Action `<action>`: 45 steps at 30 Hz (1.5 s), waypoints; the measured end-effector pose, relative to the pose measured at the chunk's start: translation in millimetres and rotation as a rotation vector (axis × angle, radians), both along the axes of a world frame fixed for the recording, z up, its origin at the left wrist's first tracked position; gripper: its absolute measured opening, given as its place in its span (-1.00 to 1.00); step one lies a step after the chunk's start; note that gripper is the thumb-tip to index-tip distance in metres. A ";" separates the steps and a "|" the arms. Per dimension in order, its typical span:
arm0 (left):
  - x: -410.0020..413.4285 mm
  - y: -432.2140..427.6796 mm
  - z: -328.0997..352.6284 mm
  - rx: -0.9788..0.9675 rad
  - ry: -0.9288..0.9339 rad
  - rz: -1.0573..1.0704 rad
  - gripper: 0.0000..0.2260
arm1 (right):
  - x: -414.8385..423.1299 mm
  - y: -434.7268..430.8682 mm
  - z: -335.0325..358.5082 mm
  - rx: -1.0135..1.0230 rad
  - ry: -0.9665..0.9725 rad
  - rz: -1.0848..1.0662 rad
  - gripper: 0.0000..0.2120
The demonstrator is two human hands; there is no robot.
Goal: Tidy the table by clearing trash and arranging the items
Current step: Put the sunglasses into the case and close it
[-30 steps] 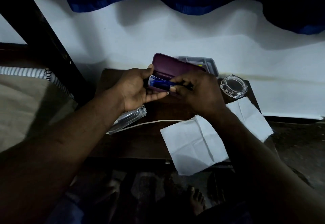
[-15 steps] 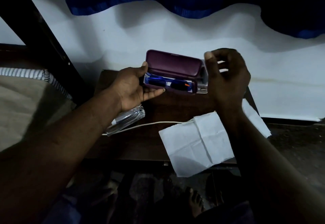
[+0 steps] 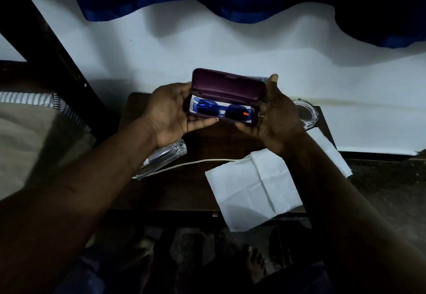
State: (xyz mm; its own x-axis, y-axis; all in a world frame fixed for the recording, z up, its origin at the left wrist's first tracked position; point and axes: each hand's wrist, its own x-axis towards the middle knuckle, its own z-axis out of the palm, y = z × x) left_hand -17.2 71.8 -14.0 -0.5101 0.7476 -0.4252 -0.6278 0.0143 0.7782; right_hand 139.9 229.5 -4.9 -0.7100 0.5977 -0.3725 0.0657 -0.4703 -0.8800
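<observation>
Together the left hand (image 3: 170, 114) and right hand (image 3: 276, 120) grip one open case (image 3: 228, 86); one pair of blue glasses (image 3: 207, 109) lies inside.

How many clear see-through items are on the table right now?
2: a round dish at the table's far right edge, and a long clear piece lying near the left edge, partly under an arm. The arms may hide others.

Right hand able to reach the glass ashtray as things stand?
Not yet, probably: the right hand grips the open glasses case. The glass ashtray sits beside it with nothing between, so reach looks easy once it lets go.
</observation>
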 end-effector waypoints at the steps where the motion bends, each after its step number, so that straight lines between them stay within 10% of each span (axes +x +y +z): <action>1: -1.6 -0.2 -0.3 0.012 -0.029 -0.009 -0.55 | 0.9 2.5 -0.7 -0.018 0.012 0.010 -0.39; 7: -3.7 5.3 -0.5 0.023 -0.103 -0.080 -0.26 | -0.6 3.2 1.7 -0.067 -0.024 -0.053 -0.73; 13: 1.9 7.3 -8.3 -0.049 0.039 -0.060 -0.94 | -7.1 0.0 -4.5 0.043 -0.041 0.031 -0.87; 33: -3.0 9.6 -7.4 -0.157 0.180 0.006 -0.77 | -17.8 -5.9 -12.3 -0.046 -0.076 -0.057 -0.81; 45: -41.0 -18.0 -15.5 -0.594 1.173 -0.323 -0.45 | -37.3 -29.9 -25.8 0.022 -0.135 -0.067 -0.88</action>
